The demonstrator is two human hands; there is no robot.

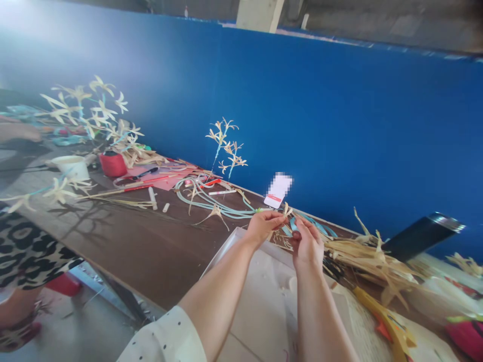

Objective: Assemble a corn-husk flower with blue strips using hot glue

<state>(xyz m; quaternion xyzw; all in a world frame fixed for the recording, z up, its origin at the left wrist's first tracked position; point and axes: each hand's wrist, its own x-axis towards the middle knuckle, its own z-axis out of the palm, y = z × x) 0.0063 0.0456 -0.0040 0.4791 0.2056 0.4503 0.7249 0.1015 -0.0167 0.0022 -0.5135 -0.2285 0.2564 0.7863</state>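
My left hand (264, 224) and my right hand (307, 243) are raised together above the brown table (143, 246), close to the blue wall. Both pinch a small straw flower (287, 211) of pale dried strips between the fingertips. The left fingers close on its stem side, the right fingers curl round the part below it. Under my forearms lies a white tray (245, 301). Just right of my hands sits a heap of dried straw strips (362, 256).
Pale blue tubing (204, 198) coils on the table beside an upright straw flower sprig (226, 146). Further left stand a red spool (113, 164), a white bowl (71, 165) and more straw flowers (94, 110). A person in patterned fabric (26, 251) sits at the left. A yellow tool (385, 317) lies right.
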